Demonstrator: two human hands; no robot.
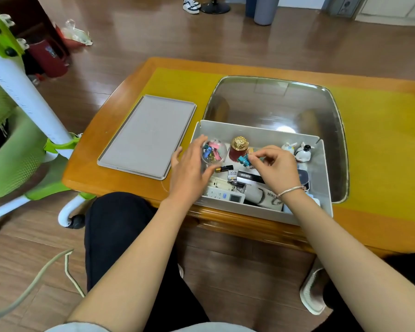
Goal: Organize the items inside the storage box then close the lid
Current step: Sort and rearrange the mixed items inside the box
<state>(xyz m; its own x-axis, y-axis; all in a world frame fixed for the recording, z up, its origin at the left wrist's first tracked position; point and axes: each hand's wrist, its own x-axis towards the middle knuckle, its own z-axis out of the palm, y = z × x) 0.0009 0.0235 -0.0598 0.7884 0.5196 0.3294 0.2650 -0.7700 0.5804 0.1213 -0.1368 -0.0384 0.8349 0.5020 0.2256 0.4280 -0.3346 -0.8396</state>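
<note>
Right of the frame's centre, a white storage box (324, 178) is seen open on a wooden table (106, 168), with its grey lid (146, 136) laid flat on the table just to its left. Over the box's left end, a clear ball of coloured clips (213, 152) is cupped by the left hand (189, 168), its fingers curved round it, while a small teal toy (243, 161) is pinched between thumb and fingertips of the right hand (277, 168) at the box's middle. Inside the box a gold-capped red jar (237, 147), a battery (224, 168), a remote control (223, 194) and two white figurines (297, 150) can be made out.
</note>
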